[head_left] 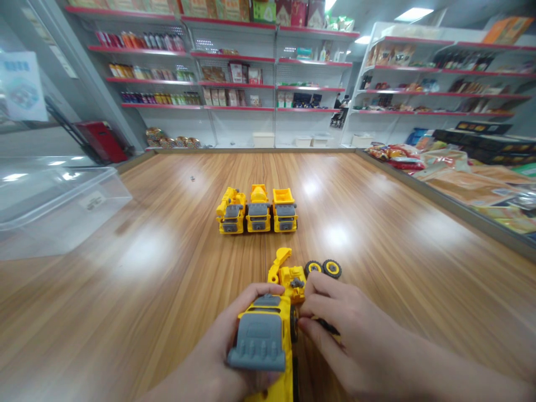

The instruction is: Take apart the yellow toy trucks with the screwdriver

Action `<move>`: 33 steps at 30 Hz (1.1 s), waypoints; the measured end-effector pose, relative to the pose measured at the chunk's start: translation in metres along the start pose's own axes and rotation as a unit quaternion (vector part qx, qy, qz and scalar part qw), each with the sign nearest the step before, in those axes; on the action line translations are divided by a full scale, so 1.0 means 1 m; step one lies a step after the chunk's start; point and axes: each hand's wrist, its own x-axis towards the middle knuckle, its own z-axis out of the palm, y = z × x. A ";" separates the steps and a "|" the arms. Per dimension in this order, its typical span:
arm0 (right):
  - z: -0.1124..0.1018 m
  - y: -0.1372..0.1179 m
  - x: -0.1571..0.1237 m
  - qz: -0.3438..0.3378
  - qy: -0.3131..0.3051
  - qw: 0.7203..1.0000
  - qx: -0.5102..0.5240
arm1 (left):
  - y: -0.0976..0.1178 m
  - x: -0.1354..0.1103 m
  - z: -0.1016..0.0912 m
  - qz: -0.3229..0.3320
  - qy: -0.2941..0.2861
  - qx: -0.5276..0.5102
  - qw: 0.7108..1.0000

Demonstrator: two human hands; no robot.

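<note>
My left hand (pixel 238 318) is wrapped around a yellow toy truck (pixel 259 340) with a grey front, held low and close to the camera. My right hand (pixel 339 318) is closed, thumb and fingers pinched at a black toy wheel (pixel 293 322) on the truck's right side. Whether a small part sits between those fingertips is hidden. Just beyond the hands lies a yellow excavator arm piece (pixel 280 264), beside a yellow toy body part (pixel 293 279) with grey detail. Two loose black wheels with yellow hubs (pixel 332 269) rest to its right. Another dark part shows partly beneath my right hand.
Three yellow toy trucks (pixel 258 215) stand in a row farther up the wooden table (pixel 176 234). A clear plastic bin (pixel 62 206) is at left, and a tiny grey piece (pixel 192 178) lies near the back. Packaged goods (pixel 448 162) line the right side; stocked shelves stand behind.
</note>
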 end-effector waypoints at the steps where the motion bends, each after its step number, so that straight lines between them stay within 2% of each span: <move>1: 0.000 -0.001 0.000 -0.001 0.001 1.000 0.000 | -0.001 0.002 -0.001 -0.001 0.004 -0.002 1.000; 8: -0.002 -0.004 -0.002 -0.014 0.006 1.000 -0.010 | -0.006 0.011 -0.001 -0.037 0.038 -0.039 0.998; 11: -0.003 -0.004 -0.001 -0.015 0.014 1.000 -0.015 | -0.009 0.012 -0.006 -0.008 0.009 -0.011 1.000; 14: -0.003 -0.003 0.000 -0.013 -0.019 0.999 -0.024 | -0.012 0.011 -0.012 0.016 -0.015 0.009 1.000; 16: -0.002 -0.002 0.000 -0.003 -0.041 0.998 -0.038 | -0.012 0.010 -0.012 0.014 -0.011 0.019 1.000; 19: -0.001 0.000 -0.001 0.008 -0.040 0.998 -0.046 | -0.006 0.008 -0.007 -0.024 0.015 0.002 1.000; 22: 0.000 0.002 -0.003 0.001 -0.020 0.999 -0.035 | 0.001 0.008 0.002 -0.072 0.049 -0.057 0.995; 25: -0.001 0.002 -0.004 -0.008 0.004 0.999 -0.038 | 0.001 0.010 0.003 -0.075 0.043 -0.081 0.993; 28: -0.003 -0.002 -0.002 -0.004 -0.010 0.999 -0.030 | -0.004 0.012 -0.003 -0.051 0.018 -0.045 0.998; 31: -0.005 -0.006 0.000 0.004 -0.035 0.999 -0.024 | -0.010 0.010 -0.009 0.018 -0.003 0.035 0.999; 33: -0.004 -0.005 0.000 -0.001 -0.030 0.999 -0.029 | -0.012 0.007 -0.010 0.041 -0.003 0.056 0.998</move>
